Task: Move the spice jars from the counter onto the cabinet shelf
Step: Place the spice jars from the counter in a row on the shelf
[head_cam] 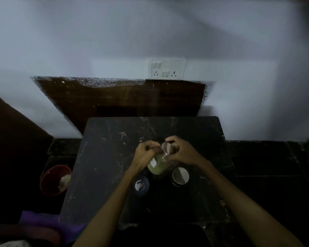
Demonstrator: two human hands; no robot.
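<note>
A clear spice jar (158,167) with pale green contents and a white label is tilted above the dark marble counter (105,157). My left hand (145,153) grips its side. My right hand (180,151) is closed around its pale lid end. Two more jars stand on the counter just nearer me: a dark jar (140,185) with a dark lid on the left and a jar with a white lid (180,175) on the right. The scene is dim and no cabinet shelf is clearly visible.
A dark wooden board (123,98) leans against the white wall behind the counter, below a switch and socket plate (166,68). A red bowl (54,180) with something pale in it sits low at the left. Purple cloth (41,221) lies at bottom left.
</note>
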